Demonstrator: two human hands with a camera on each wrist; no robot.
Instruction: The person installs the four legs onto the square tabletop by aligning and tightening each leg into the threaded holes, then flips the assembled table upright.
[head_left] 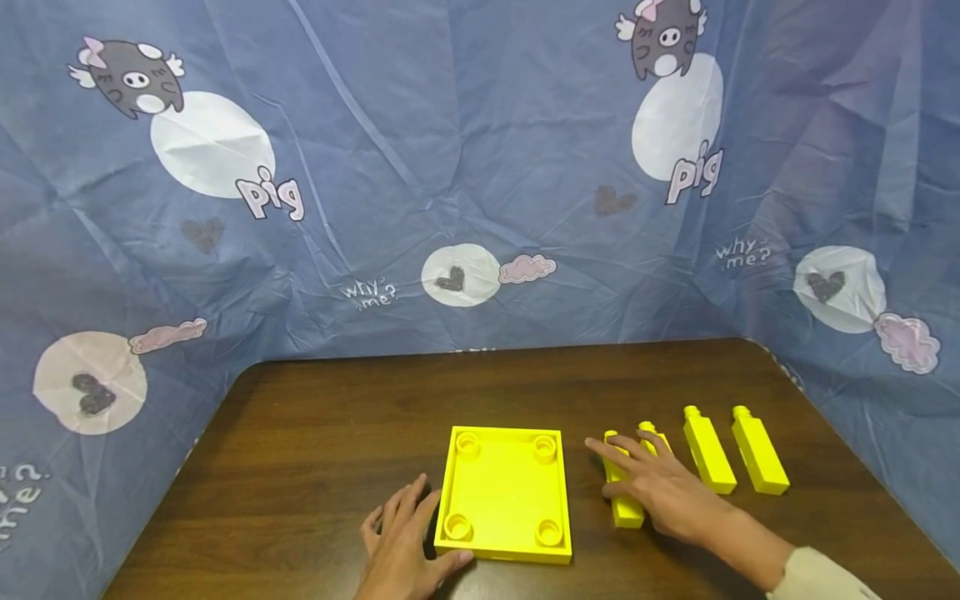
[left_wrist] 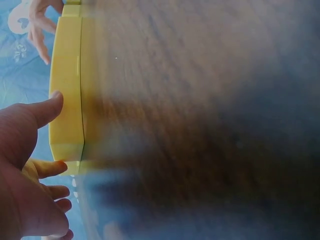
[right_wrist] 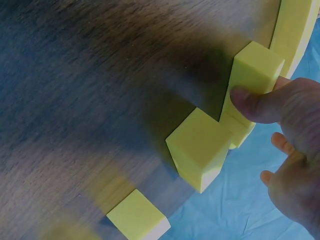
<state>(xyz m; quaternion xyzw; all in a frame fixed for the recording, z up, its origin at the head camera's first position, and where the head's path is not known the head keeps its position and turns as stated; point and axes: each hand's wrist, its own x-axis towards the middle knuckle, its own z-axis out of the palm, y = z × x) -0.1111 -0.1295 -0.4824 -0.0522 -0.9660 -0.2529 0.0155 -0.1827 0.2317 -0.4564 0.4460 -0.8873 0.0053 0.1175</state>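
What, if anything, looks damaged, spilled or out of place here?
Nothing stands out. The yellow tray lies flat on the table, and four yellow posts lie beside it, without visible damage; the right hand hides part of two.

Brown table (head_left: 322,442), blue printed cloth (head_left: 495,133).

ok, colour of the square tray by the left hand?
Plain yellow tray; best in the head view.

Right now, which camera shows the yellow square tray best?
Head: the whole yellow tray shows, with all four corner sockets. Left wrist catches only its side, partly behind the left hand; right wrist, just a strip, top right.
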